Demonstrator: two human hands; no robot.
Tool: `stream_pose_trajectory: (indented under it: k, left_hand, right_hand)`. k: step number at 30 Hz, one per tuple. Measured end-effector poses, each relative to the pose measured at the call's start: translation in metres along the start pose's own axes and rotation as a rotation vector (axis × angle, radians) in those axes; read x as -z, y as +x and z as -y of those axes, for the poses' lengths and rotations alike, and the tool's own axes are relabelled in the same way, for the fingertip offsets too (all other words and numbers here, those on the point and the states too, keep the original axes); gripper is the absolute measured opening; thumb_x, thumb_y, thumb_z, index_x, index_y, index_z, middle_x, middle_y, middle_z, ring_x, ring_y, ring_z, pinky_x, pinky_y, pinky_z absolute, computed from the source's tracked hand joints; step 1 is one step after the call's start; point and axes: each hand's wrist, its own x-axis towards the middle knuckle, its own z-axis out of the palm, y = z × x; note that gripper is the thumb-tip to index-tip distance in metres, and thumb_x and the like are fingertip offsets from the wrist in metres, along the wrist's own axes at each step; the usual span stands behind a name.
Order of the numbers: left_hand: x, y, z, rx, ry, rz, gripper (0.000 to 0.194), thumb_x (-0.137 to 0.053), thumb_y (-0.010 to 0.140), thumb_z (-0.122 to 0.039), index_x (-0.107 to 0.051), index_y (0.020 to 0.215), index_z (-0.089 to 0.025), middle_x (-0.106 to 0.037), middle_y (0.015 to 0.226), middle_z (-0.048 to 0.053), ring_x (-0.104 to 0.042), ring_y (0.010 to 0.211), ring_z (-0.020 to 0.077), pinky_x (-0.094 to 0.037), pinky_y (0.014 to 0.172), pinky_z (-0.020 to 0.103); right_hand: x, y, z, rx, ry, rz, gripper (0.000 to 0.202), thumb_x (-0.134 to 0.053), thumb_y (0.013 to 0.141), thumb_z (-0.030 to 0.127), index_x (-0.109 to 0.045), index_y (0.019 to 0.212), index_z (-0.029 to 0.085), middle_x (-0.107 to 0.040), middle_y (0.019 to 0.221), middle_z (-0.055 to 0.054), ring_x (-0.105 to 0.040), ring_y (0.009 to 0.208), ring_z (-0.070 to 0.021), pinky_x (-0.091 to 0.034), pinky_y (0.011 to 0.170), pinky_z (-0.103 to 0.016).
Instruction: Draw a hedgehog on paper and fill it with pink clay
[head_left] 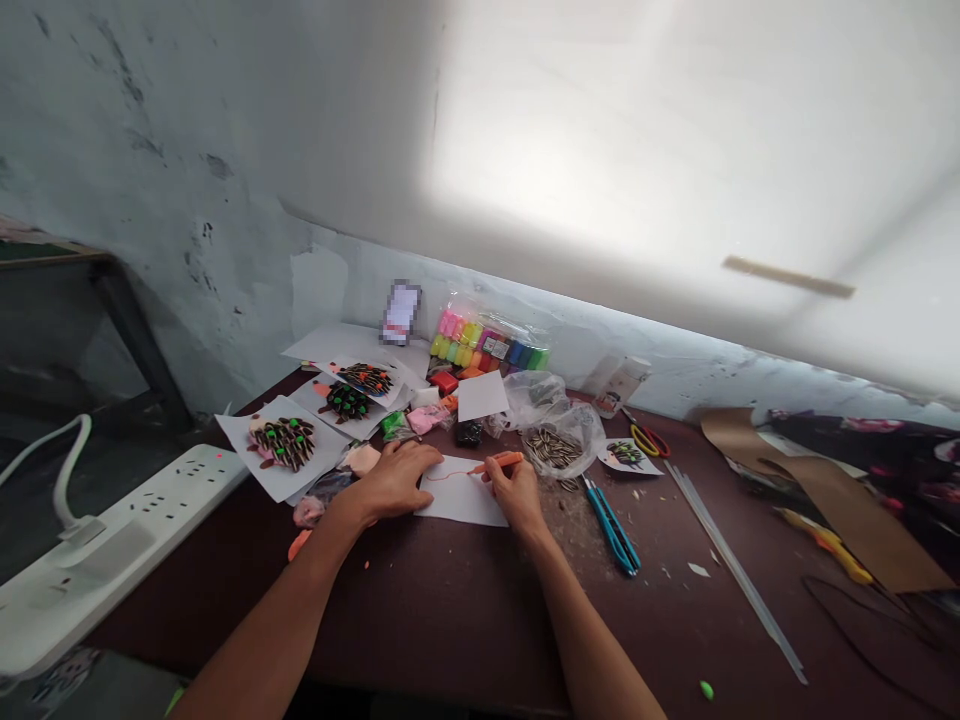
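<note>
A small white sheet of paper (461, 500) lies on the dark red tabletop, with a thin orange curved line drawn across its upper part. My right hand (517, 492) is closed around an orange marker (504, 463), its tip close to the end of that line. At the sheet's left edge rests my left hand (399, 478), thumb apart from the fingers and nothing in it. Just behind it is a pale pink lump of clay (361, 459). To the right, a clear plastic bag (592, 430) holds many dark, slender seed-like pieces (553, 448).
Paper sheets with spiky hedgehog-like figures (283, 442) lie left, near a white power strip (142, 525). Colourful clay packs (491, 345) and a phone (400, 312) stand at the back. Teal-handled cutters (613, 528), scissors (649, 440), glue sticks (739, 570) and a yellow glue gun (829, 545) lie right.
</note>
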Motion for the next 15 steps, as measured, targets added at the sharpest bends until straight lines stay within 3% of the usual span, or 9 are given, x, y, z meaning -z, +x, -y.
stream_pose_trajectory:
  k: [15]
  left_hand:
    - [-0.001, 0.001, 0.002, -0.010, 0.037, 0.000, 0.055, -0.056, 0.071, -0.021, -0.057, 0.126, -0.025, -0.056, 0.142, 0.004, -0.042, 0.136, 0.0273, -0.027, 0.117, 0.043]
  right_hand:
    - [0.014, -0.004, -0.007, -0.034, 0.024, -0.008, 0.031, -0.057, 0.078, 0.040, -0.063, 0.058, 0.017, -0.061, 0.053, -0.003, -0.049, 0.043, -0.0127, -0.036, 0.046, -0.024]
